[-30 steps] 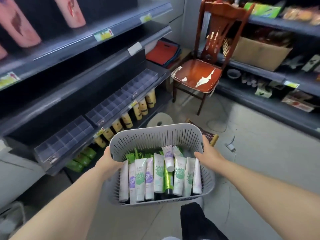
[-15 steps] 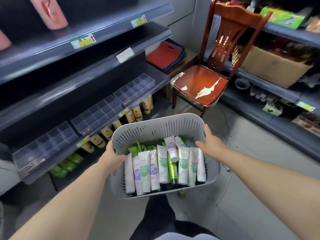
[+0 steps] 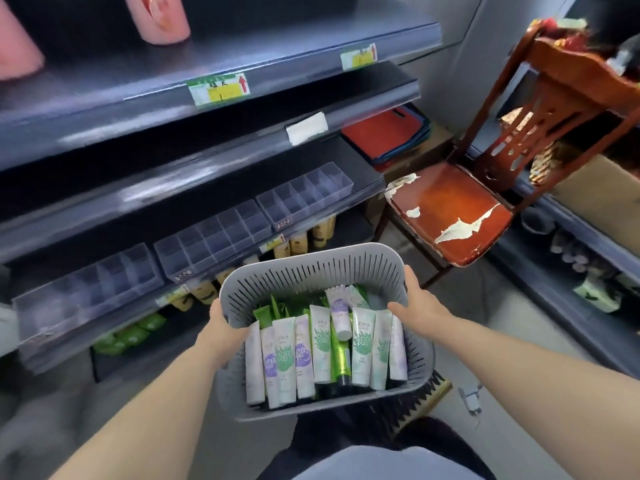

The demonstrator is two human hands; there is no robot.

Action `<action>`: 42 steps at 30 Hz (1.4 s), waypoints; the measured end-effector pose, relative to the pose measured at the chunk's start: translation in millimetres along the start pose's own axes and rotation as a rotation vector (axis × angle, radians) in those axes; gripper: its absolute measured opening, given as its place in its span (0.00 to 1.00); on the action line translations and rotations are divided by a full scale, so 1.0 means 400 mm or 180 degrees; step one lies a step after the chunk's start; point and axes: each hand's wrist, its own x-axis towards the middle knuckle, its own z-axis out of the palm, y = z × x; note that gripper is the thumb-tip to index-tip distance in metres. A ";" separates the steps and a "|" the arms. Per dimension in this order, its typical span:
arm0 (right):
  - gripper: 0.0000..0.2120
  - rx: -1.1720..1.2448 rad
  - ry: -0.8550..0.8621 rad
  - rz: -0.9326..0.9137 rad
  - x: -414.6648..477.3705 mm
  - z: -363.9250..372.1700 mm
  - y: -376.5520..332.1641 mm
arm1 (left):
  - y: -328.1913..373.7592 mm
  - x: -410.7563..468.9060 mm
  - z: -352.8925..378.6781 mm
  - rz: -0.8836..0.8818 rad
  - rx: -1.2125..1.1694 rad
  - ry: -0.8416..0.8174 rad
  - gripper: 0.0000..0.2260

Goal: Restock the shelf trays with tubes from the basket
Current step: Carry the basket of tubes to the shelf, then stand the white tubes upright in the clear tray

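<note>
Basket (image 3: 311, 271) is being carried two-handed, which makes sense since it's loaded. The left hand (image 3: 221, 329) has its fingers curled round the left rim. The right hand (image 3: 420, 306) is wrapped over the right rim with the thumb hooked inside. So both are closed on the basket and nothing else.

The tubes (image 3: 322, 344) lie packed side by side between the two sets of fingers, and it looks like none are out yet. The clear divided trays (image 3: 214, 233) sit on the shelf edge just beyond and above the left fingers. As far as I can see every compartment is bare, and the middle tray is nearest. Off past the right fingers there's a peeling red chair (image 3: 450, 209).

Versus half a second ago, the grip is the same on both sides and the tubes are in the same spots. But the basket has come in closer to the trays, and the chair has slid off to the right. My guess is the basket gets parked somewhere next so a hand comes free.
</note>
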 end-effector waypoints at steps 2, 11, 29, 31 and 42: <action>0.39 -0.0033 -0.0052 -0.0023 0.039 -0.009 -0.034 | 0.007 0.031 -0.021 -0.0068 -0.0034 0.0019 0.44; 0.40 -0.0158 -0.0262 -0.0287 0.169 -0.005 -0.135 | -0.016 0.118 -0.069 -0.0415 -0.0162 0.0272 0.38; 0.42 -0.0492 -0.0992 -0.0516 0.644 0.043 -0.022 | 0.044 0.347 0.191 -0.1254 -0.0161 0.0538 0.35; 0.42 -0.0506 -0.0973 -0.0508 0.701 0.055 0.014 | 0.068 0.391 0.238 -0.1203 -0.0201 0.0556 0.39; 0.43 -0.0518 -0.0793 -0.0463 0.959 0.160 0.160 | 0.053 0.631 0.447 -0.1097 -0.0617 0.0565 0.41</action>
